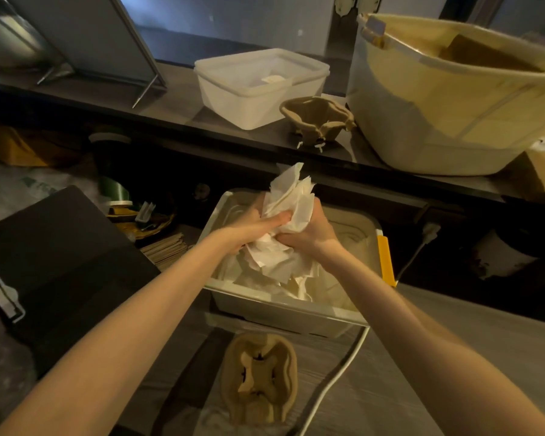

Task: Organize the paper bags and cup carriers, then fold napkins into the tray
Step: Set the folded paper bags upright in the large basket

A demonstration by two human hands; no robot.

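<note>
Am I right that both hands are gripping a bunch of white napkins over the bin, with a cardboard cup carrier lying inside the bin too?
Not quite. The head view shows both hands, left and right, gripping the napkins over the bin, but the cup carrier lies outside it, on the counter in front.

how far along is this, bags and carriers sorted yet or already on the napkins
Paper bags already sit in the large tub on the shelf. Carriers look unfinished: one cup carrier sits on the shelf, another on the counter. In hand now: the left hand and right hand both grip a bunch of napkins over the tray. The napkins inside look loose, so folding remains.
</note>
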